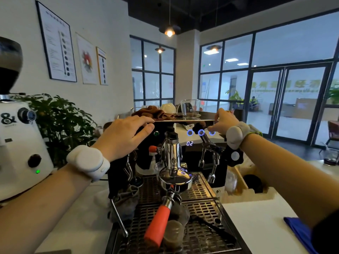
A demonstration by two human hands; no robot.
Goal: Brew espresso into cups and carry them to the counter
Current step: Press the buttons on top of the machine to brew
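Observation:
The black espresso machine (200, 156) stands in front of me, its display reading 02 and three ring buttons (201, 132) glowing blue. A portafilter with an orange handle (158, 224) is locked into the chrome group head (172, 160). Below its spouts, on the drip tray (201, 231), stand two small clear cups (173, 230), partly hidden by the handle. My left hand (126, 134) rests on the machine's top left edge, fingers spread. My right hand (222, 123) is at the top right edge, its thumb beside the rightmost ring button. Neither hand holds anything.
A white grinder (18, 143) and a leafy plant (60, 121) stand at the left. On top of the machine lie a brown cloth (156, 112), a white cup (167, 108) and a glass jug (189, 108). A steam wand (119, 217), a wooden knock box (256, 191) and a blue cloth (297, 233) are nearby.

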